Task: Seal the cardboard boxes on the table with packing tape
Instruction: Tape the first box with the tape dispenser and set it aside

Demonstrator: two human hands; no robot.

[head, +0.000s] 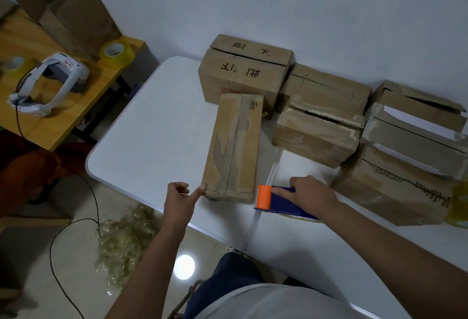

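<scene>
Long cardboard box (234,146) lying on white counter (152,126), near front edge. Left hand (181,195) half curled, gripping nothing, thumb touching box corner. Right hand (310,193) gripping blue tape dispenser (281,201), resting on counter just beside box.

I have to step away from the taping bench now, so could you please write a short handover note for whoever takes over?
Left hand: empty, index fingertip touching the near left corner of the long narrow brown cardboard box.
Right hand: resting on the blue tape dispenser with the orange roller, which lies on the white table just right of that box.
Other boxes: large printed brown box behind; more brown boxes at right, several with flaps gaping.
Done: I cannot make out fresh tape on the narrow box's centre seam.
Left: tape that seam, then close and seal the remaining boxes.
</scene>
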